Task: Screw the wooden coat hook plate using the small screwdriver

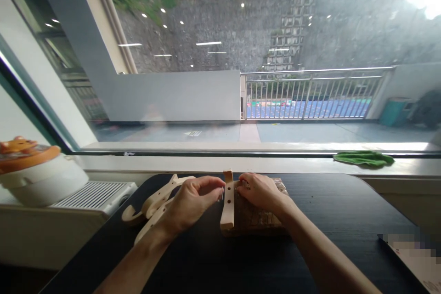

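A pale wooden piece (227, 213) with two dark holes and a curved top end stands against the left side of a brown, woven-looking block (257, 220) on the black table. Beside its left face, my left hand (196, 197) pinches a small, thin, shiny item that looks like a screw (222, 194). My right hand (258, 188) rests over the block's far part, its fingers curled close to the wooden piece's right side. Whatever those fingers hold is hidden. Several more pale curved wooden pieces (161, 196) with holes lie to the left, partly behind my left arm.
The black table (330, 220) meets a window sill holding a green cloth (363, 158). A white pot with an orange lid (37, 174) stands at left by a white slatted unit (98, 195). A flat, partly blurred item (409, 257) lies at the right edge.
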